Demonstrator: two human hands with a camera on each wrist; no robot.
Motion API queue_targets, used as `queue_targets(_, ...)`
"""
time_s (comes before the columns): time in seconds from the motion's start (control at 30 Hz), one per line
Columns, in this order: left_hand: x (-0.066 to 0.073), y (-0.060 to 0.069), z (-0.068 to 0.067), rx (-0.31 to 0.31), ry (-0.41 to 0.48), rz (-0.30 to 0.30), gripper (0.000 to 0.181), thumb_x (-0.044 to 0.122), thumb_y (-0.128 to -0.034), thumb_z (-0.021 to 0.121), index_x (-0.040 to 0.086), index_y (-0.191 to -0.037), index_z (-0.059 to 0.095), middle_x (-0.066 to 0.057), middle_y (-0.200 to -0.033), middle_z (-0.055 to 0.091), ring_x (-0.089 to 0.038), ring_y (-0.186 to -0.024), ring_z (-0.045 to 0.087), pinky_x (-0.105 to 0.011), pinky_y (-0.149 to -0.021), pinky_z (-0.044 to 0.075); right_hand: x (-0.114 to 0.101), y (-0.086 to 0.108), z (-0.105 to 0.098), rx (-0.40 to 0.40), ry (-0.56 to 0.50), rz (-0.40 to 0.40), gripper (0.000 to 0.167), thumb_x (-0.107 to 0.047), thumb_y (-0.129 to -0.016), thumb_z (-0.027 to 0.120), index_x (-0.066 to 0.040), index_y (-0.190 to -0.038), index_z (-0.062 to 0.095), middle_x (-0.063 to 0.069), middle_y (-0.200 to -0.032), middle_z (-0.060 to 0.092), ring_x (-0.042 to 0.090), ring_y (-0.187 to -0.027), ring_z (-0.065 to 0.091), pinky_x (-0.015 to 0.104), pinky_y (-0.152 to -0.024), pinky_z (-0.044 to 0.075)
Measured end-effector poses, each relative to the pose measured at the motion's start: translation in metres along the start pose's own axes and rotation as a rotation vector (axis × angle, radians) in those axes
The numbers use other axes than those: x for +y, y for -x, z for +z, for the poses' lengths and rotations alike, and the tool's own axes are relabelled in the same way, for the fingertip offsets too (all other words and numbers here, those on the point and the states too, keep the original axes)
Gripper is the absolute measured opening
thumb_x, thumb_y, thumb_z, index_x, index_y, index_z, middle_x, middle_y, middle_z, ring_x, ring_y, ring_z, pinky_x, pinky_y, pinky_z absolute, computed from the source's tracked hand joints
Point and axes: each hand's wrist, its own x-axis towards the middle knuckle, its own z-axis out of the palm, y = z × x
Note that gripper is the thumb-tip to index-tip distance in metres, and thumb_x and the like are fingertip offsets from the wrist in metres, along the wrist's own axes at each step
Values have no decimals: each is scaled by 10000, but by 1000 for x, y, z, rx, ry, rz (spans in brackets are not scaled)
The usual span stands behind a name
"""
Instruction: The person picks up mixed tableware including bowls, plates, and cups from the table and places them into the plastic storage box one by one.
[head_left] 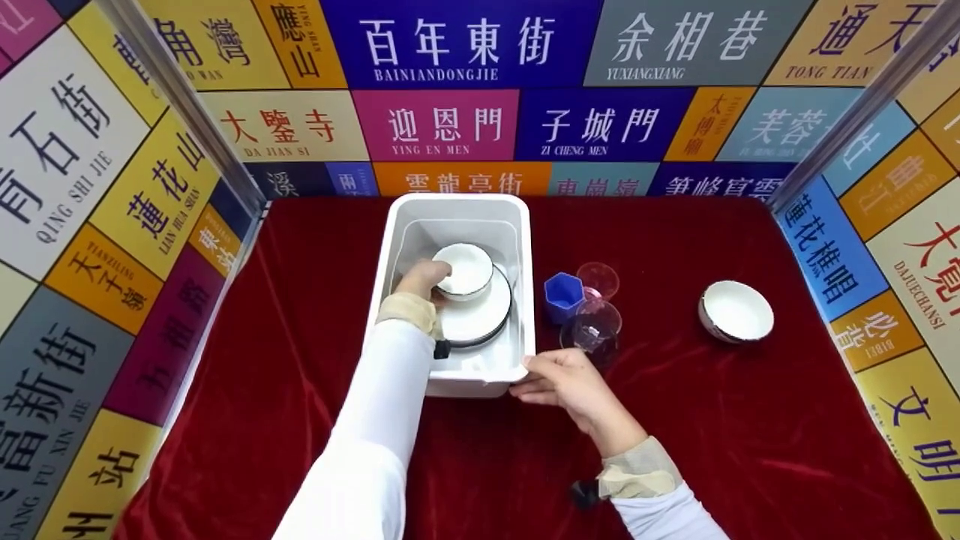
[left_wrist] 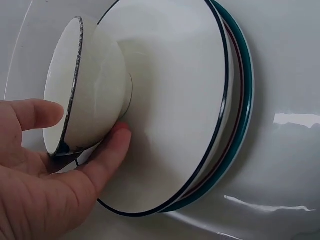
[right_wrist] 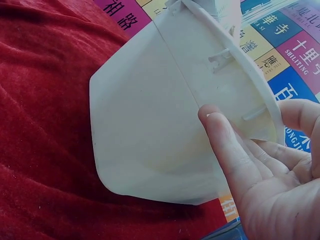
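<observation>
Grips the near right corner of a white tub [head_left: 527,300] with the right hand [head_left: 568,384], near a see-through cup [head_left: 598,322]. Inside, pinches a small bowl [head_left: 466,270] with the left hand [head_left: 422,278], over stacked plates [head_left: 478,321]. Faces a sign-covered wall [head_left: 435,150].

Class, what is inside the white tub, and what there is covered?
The white tub holds a small dark-rimmed bowl, pinched by the left hand, over stacked plates with blue, red and teal edges. The tub's floor beneath them and the lower ones' middles are covered.
</observation>
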Motion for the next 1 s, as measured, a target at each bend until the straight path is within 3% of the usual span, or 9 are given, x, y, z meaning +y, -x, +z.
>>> queue_targets(0.17,1,-2,1,15,-45,19,431,121,-940,442,-71,-1316,525,-249,-1238,625,-370,-930,636,-459,-919,592,1,1,0,-3,0,-9,315,-137,-988,583,129,-1138,660,308,-1011,728,248,-826,761,402,-803,629)
queue_targets(0.4,0,8,-1,45,-39,65,418,141,-914,462,-72,-1249,593,-227,-1148,653,-317,-794,586,-382,-743,572,1,1,1,13,-7,3,301,-142,-991,587,113,-1132,664,310,-1028,725,251,-836,761,398,-805,629)
queue_targets(0.5,1,12,-2,65,-55,75,458,158,-915,486,-69,-1306,557,-230,-1232,625,-308,-853,575,-391,-833,564,1,1,1,18,-4,-3,305,-141,-992,583,116,-1137,660,304,-1032,727,252,-840,761,394,-803,630)
queue_targets(0.7,7,20,-4,147,-210,172,635,200,-892,529,-82,-1450,416,-226,-1469,489,-313,-1262,496,-345,-1156,389,2,3,3,34,27,-28,310,-164,-998,586,107,-1121,670,189,-976,762,249,-851,757,389,-800,631)
queue_targets(0.8,11,24,-3,174,-260,212,651,225,-886,539,-74,-1452,417,-230,-1492,468,-346,-1361,423,-367,-1206,312,2,5,3,53,47,-42,328,-172,-998,595,115,-1143,661,205,-996,755,248,-856,754,395,-809,630)
queue_targets(1.0,20,30,-2,255,-349,232,641,294,-894,518,-14,-1446,415,-254,-1486,452,-441,-1387,354,-475,-1188,297,-5,11,0,84,69,-60,381,-157,-1012,569,144,-1243,613,192,-1012,749,237,-853,750,379,-805,630)
